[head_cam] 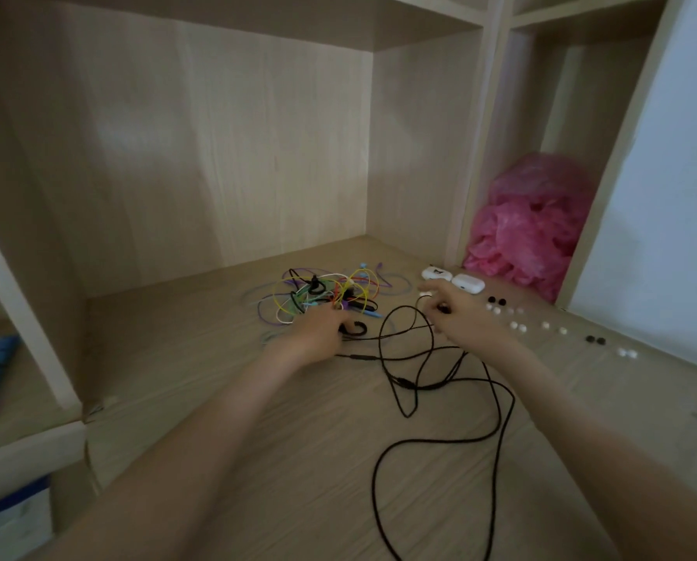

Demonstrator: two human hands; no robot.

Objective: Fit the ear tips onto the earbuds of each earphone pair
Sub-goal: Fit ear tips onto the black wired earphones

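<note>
A scattered row of small white and black silicone ear tips (516,326) lies in loose pairs along the right edge of the pale wood-grain desk (225,419), near the wall. Just to the left of them, the right hand (458,315) has its fingers curled round the dark bud end of a black corded earphone (440,439). A small white bit shows at its fingertips, too blurred to name. The earphone's cord runs back toward the person in wide loops across the desk.

Farther left is a tangled heap of earphone cables in yellow, purple, green, white and black (322,293). The left hand (322,330) lies palm down at the heap's near edge, beside a black curved ear hook (353,329). Its fingers are hidden among the cords, so I cannot tell whether it grips any.

Behind the right hand, two white rounded charging cases (468,283) sit side by side with their lids down and their contents out of sight. In the narrow compartment to the right sits a crumpled pink plastic bag (529,232). Both forearms reach forward, bare and nearly straight.
</note>
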